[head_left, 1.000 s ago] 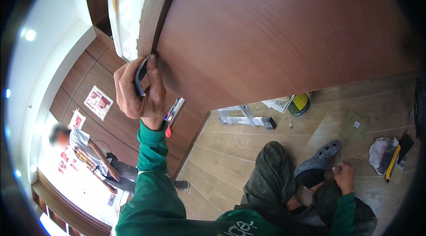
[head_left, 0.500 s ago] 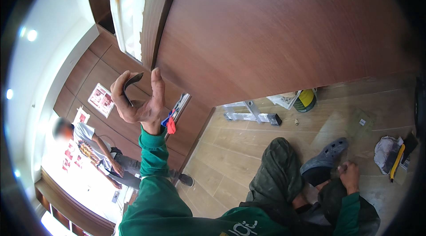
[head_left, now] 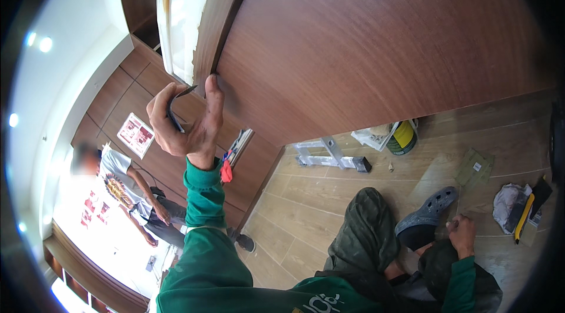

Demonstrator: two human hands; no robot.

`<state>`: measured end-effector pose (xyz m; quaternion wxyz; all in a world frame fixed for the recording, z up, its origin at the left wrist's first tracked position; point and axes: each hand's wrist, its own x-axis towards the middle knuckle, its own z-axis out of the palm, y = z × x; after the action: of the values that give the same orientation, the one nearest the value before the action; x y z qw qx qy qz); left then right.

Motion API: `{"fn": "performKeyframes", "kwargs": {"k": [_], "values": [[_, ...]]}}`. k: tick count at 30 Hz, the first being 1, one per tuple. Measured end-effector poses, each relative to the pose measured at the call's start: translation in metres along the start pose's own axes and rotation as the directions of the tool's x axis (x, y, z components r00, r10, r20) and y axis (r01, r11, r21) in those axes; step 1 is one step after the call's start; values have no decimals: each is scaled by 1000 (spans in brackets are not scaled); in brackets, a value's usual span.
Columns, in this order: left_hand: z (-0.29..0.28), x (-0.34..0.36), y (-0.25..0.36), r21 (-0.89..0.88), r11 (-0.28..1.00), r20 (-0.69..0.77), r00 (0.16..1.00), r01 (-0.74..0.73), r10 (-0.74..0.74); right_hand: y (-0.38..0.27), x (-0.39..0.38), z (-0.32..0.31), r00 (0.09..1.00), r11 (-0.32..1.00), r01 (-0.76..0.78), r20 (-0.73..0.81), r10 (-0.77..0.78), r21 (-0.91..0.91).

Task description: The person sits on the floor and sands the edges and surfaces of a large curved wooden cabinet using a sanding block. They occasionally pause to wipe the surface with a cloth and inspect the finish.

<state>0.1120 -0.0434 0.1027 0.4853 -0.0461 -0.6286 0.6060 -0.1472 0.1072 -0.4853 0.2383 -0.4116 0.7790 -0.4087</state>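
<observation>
My left hand [head_left: 191,121] is raised at the edge of a large brown wood-grain panel [head_left: 365,42]. A thin, dark, bent strip [head_left: 175,107], like a piece of sandpaper, lies along the inside of its curled fingers. The strip's upper end juts toward the thumb, and the thumb tip is at the panel's edge; whether it touches, I cannot tell. My right hand [head_left: 462,233] rests by my bent knee near a grey clog [head_left: 429,210]. Its fingers are curled closed, and anything inside them is hidden.
A metal ladder's foot [head_left: 335,160] and a yellow-and-black tub [head_left: 403,137] stand past the panel's lower edge. At right on the tiled floor lie a yellow cutter knife [head_left: 524,219], a crumpled white cloth [head_left: 507,207] and a greenish sheet [head_left: 474,167]. Another person [head_left: 132,189] stands at left.
My left thumb has come up closer to the panel's edge, and the dark strip has tilted toward it. The other person's arms have shifted. My right hand stays by the knee.
</observation>
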Motion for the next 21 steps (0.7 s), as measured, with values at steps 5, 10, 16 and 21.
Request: {"fn": "performKeyframes", "kwargs": {"k": [5, 10, 16, 21], "values": [[-13, -2, -5, 5, 999, 29, 999, -39, 39, 0, -2, 0, 1000, 1000, 0, -2, 0, 1], [-14, -3, 0, -19, 999, 20, 999, 29, -29, 2, -2, 1, 1000, 1000, -1, -1, 1, -2], [-19, -6, -5, 6, 1000, 61, 998, -6, 6, -1, -3, 0, 1000, 1000, -1, -6, 1, -21], [-24, -20, -13, 34, 998, 99, 994, 45, -48, 6, -2, 4, 1000, 1000, 10, -13, -10, -9]]}}
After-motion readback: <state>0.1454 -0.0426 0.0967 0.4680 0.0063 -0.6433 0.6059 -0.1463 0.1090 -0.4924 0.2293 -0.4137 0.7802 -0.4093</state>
